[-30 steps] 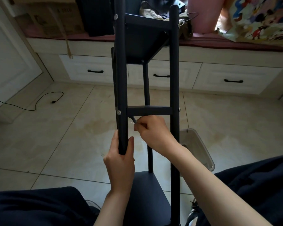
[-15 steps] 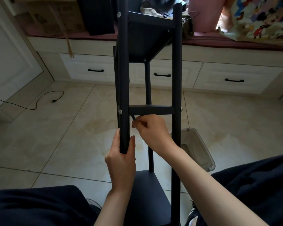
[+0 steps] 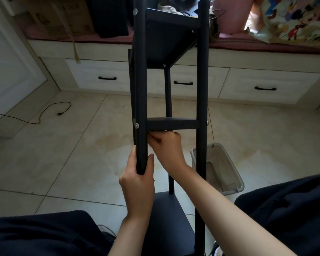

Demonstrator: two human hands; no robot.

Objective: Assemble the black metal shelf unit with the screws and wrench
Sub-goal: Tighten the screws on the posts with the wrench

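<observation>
The black metal shelf unit (image 3: 202, 89) lies tilted away from me between my knees, its posts running up the frame. My left hand (image 3: 139, 183) is wrapped around the lower end of the left post (image 3: 140, 80). My right hand (image 3: 167, 148) sits just under the middle shelf (image 3: 172, 123), fingers pinched on a small wrench (image 3: 149, 134) whose tip meets the left post's inner side. Silver screw heads (image 3: 136, 125) show on the post at the shelf joint. The upper shelf (image 3: 166, 37) is seen from below.
A clear plastic bin (image 3: 227, 169) stands on the tiled floor right of the unit. White drawers (image 3: 266, 87) and a cushioned bench with a cardboard box (image 3: 55, 17) run along the back. A black cable (image 3: 44, 113) lies on the floor at left. My dark-trousered knees flank the unit.
My right hand has shifted left toward the left post with the wrench, which is now mostly hidden by the fingers. The left hand keeps its grip on the post.
</observation>
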